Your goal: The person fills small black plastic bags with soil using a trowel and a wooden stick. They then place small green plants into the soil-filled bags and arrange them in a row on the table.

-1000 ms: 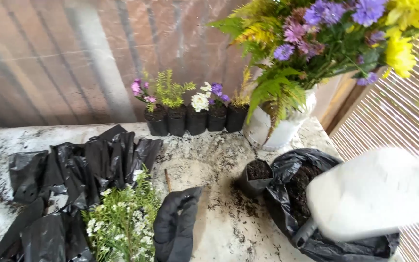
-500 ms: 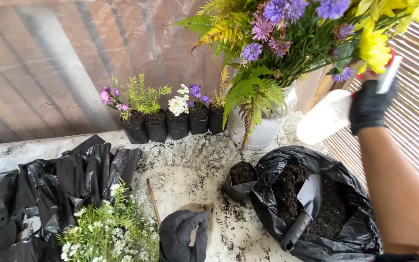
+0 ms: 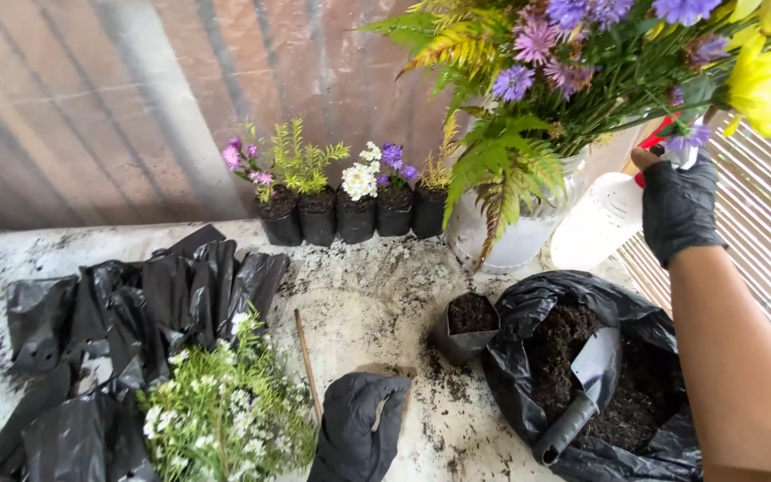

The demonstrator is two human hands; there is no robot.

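**Spray bottle up by the bouquet, soil bag open on the counter**

Head view, the only one here: the right hand (image 3: 678,207), in a black glove, is up at about 2 o'clock, with its fingers (image 3: 649,162) wrapped tight round the neck of a white spray bottle (image 3: 598,220) with a red trigger part. The bottle sits just beside the white vase (image 3: 512,239) holding the big bouquet (image 3: 600,71) of ferns, purple blooms and yellow blooms, and its top pokes in under the leaves.

The left hand (image 3: 359,428), also black-gloved, rests on the counter (image 3: 359,303) at 6 o'clock. Its fingers are loosely curled with nothing in them. A thin wooden stick (image 3: 306,361) lies just beside it at roughly 11 o'clock from the glove.

At 4 o'clock there's an open black bag of soil (image 3: 582,375) with a small scoop (image 3: 582,393) lying in it, handle toward the viewer. Touching the bag's left edge is a small black grow bag (image 3: 468,326) filled with soil. Along the back wall at 12 o'clock is a row of five planted grow bags (image 3: 354,214) with little flowers. A pile of empty black bags (image 3: 136,312) sprawls at 9 o'clock, and a bunch of tiny white flowers (image 3: 225,411) lies at 7 o'clock.
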